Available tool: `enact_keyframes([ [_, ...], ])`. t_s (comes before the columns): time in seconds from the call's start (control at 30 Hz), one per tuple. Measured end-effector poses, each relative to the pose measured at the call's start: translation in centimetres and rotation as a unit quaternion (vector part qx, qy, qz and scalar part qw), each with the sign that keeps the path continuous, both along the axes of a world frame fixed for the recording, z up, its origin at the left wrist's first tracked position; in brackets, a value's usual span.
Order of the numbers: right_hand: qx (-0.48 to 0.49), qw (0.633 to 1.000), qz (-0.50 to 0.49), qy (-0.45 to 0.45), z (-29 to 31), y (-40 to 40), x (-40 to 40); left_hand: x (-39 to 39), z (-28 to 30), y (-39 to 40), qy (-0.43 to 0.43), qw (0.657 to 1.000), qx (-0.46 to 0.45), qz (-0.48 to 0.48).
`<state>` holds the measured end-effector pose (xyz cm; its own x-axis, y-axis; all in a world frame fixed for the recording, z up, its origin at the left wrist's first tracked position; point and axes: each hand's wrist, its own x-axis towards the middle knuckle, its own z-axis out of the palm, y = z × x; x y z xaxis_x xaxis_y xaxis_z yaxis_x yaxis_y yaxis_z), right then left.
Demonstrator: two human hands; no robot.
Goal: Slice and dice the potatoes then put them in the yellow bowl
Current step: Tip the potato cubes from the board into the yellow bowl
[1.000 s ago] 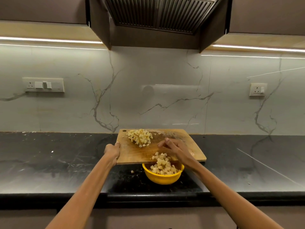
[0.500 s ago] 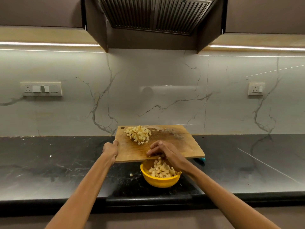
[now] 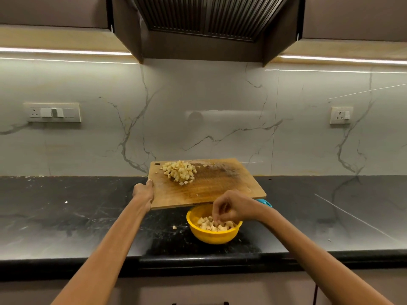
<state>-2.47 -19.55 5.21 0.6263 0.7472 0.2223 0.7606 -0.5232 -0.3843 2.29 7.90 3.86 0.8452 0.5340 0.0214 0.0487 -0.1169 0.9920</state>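
My left hand point(image 3: 143, 191) grips the left edge of a wooden cutting board point(image 3: 215, 190), which is lifted and tilted over the black counter. A pile of diced potato point(image 3: 179, 172) lies near the board's far left corner. Just below the board's near edge stands the yellow bowl point(image 3: 212, 238), partly filled with potato cubes point(image 3: 209, 225). Over the bowl hovers my right hand point(image 3: 231, 209), its fingers pointing loosely down and touching the cubes inside.
One stray potato cube point(image 3: 174, 227) lies on the counter point(image 3: 77, 212) left of the bowl. A blue object point(image 3: 265, 202) peeks out under the board's right corner. The marble wall stands behind, and the hood point(image 3: 209, 16) hangs overhead.
My right hand swept a batch of cubes off the board's near edge and dropped down over the bowl. The board stayed lifted in my left hand.
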Motion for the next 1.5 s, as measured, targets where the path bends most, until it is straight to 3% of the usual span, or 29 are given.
enact_keyframes([
  [0.1,-0.052,0.998,-0.032,-0.031,-0.4,0.5,0.0,-0.2,0.0,0.1,-0.004,1.000,0.006,0.006],
  [0.27,0.070,0.993,-0.043,-0.090,1.4,1.0,-0.9,-0.4,-0.6,-0.2,0.008,1.000,0.007,0.000],
  [0.5,0.151,0.972,-0.130,-0.123,1.6,4.1,3.9,-0.6,-1.6,-1.3,0.019,1.000,-0.007,-0.021],
  [0.8,0.017,0.979,-0.097,-0.177,1.9,12.6,8.4,-0.2,-1.5,-0.8,0.029,0.999,-0.019,-0.038],
  [1.0,0.001,0.975,-0.072,-0.210,0.9,11.0,8.0,0.1,-1.6,-0.5,0.028,0.999,-0.013,-0.028],
  [1.2,0.028,0.980,-0.053,-0.188,-0.5,6.1,6.6,-0.3,-1.9,-1.0,0.036,0.999,-0.001,-0.027],
  [1.37,0.207,0.970,-0.091,-0.087,0.4,3.5,5.2,-0.4,-1.7,-1.1,0.024,0.999,-0.018,-0.035],
  [1.5,0.256,0.957,-0.131,-0.028,1.3,2.5,5.0,-0.5,-1.5,-1.2,0.018,0.999,-0.007,-0.027],
])
